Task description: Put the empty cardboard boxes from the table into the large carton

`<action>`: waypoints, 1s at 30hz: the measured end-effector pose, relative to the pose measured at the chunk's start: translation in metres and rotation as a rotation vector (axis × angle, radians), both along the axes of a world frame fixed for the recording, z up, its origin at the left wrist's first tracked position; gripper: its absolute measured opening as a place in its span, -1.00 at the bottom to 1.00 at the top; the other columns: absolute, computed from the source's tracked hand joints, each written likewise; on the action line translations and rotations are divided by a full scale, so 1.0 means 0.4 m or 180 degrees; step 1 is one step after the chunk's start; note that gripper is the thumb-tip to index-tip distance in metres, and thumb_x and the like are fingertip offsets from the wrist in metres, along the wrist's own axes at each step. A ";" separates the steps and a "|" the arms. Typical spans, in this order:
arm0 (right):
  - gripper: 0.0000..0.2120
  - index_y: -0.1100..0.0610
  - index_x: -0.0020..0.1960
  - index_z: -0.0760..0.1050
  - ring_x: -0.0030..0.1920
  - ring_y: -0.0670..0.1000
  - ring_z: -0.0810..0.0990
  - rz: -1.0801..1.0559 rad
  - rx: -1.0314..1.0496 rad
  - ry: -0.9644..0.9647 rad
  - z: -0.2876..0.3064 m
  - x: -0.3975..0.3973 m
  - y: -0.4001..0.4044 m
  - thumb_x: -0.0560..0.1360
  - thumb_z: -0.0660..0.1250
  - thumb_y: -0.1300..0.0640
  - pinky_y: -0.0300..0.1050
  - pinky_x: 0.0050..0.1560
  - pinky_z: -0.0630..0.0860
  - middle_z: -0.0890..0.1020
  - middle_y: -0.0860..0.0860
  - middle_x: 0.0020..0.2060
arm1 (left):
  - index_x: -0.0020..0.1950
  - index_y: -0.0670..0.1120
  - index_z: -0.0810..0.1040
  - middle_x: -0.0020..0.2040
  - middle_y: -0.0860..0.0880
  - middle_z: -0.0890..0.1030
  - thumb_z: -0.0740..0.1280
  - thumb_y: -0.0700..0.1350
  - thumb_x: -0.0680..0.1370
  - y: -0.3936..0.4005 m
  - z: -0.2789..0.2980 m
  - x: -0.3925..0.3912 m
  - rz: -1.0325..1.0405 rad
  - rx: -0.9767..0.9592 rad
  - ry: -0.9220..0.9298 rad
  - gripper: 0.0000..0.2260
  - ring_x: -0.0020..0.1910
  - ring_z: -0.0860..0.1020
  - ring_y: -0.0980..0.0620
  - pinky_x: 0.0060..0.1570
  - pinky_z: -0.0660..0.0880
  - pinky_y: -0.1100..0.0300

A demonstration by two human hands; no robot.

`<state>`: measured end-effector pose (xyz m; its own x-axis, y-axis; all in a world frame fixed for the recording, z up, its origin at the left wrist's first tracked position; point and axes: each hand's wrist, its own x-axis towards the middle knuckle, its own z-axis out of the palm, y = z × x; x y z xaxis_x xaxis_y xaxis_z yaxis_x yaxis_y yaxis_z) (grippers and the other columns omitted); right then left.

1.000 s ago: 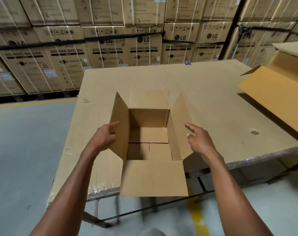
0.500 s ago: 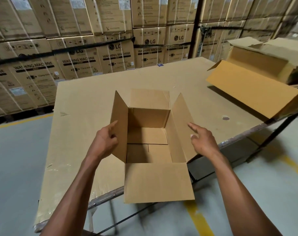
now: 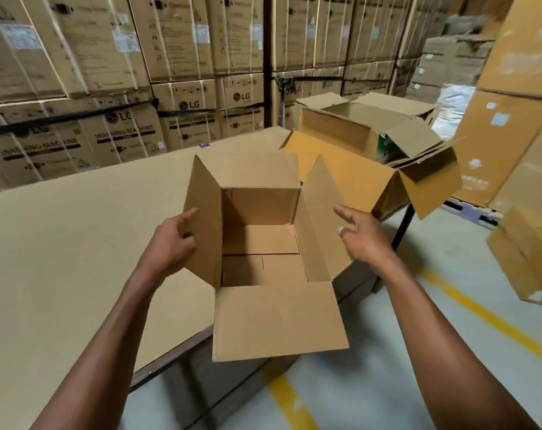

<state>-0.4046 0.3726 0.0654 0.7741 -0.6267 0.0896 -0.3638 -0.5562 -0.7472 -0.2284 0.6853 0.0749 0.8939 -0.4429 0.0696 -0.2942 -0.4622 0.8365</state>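
Note:
An empty brown cardboard box (image 3: 260, 243) with all its top flaps open hangs over the table's near corner, carried between my two hands. My left hand (image 3: 170, 243) presses against the outside of its left flap, index finger stretched along it. On the other side, my right hand (image 3: 362, 235) presses the right flap with straight fingers. The large carton (image 3: 335, 133) stands open at the table's far right end, just beyond the box. Its near flap (image 3: 344, 175) lies down toward me, and other cardboard boxes (image 3: 418, 141) show inside it.
The table (image 3: 62, 243) is covered with a cardboard sheet and stretches away to the left. Stacked washing-machine cartons (image 3: 186, 103) wall off the back. More cartons (image 3: 524, 256) stand at the right. A yellow line (image 3: 486, 321) runs across the grey floor.
The view has swung to the right and both hands have carried the box toward the table's right corner. The large carton has come into full view, now closer to the box.

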 end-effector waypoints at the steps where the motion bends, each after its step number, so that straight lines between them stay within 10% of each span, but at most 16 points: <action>1: -0.46 -0.05 0.55 0.35 0.51 -0.02 0.35 -0.0010 -0.0024 -0.0011 0.016 -0.014 -0.044 0.62 0.28 0.26 -0.22 0.39 0.22 0.40 -0.12 0.50 | 0.60 -0.04 0.33 0.50 -0.08 0.45 0.21 -0.37 0.61 -0.047 0.015 -0.010 -0.0006 -0.0025 -0.0004 -0.44 0.31 0.52 -0.06 0.11 0.54 0.08; 17: -0.46 0.03 0.51 0.42 0.43 -0.04 0.42 0.0299 -0.0073 -0.0873 0.413 0.118 -0.583 0.57 0.26 0.34 -0.13 0.35 0.39 0.47 -0.10 0.45 | 0.52 -0.12 0.45 0.31 -0.13 0.58 0.20 -0.44 0.58 -0.550 0.446 0.056 0.0441 -0.0309 -0.0711 -0.47 0.08 0.55 -0.02 -0.20 0.54 0.37; 22: -0.46 0.07 0.50 0.43 0.37 -0.02 0.48 0.0489 0.0270 -0.1321 0.514 0.234 -0.762 0.56 0.23 0.39 -0.17 0.12 0.54 0.49 -0.08 0.44 | 0.51 -0.06 0.46 0.40 -0.10 0.54 0.23 -0.39 0.58 -0.704 0.595 0.115 0.0598 -0.0148 -0.1121 -0.48 0.24 0.54 -0.03 0.30 0.45 0.06; 30: -0.44 0.11 0.50 0.42 0.24 -0.07 0.54 0.0546 0.0357 -0.1857 0.641 0.350 -1.074 0.55 0.24 0.43 -0.33 -0.18 0.56 0.50 -0.08 0.42 | 0.53 -0.05 0.42 0.50 -0.06 0.46 0.21 -0.39 0.60 -1.029 0.743 0.172 0.0635 -0.0208 -0.1416 -0.48 0.45 0.45 -0.04 0.44 0.39 0.00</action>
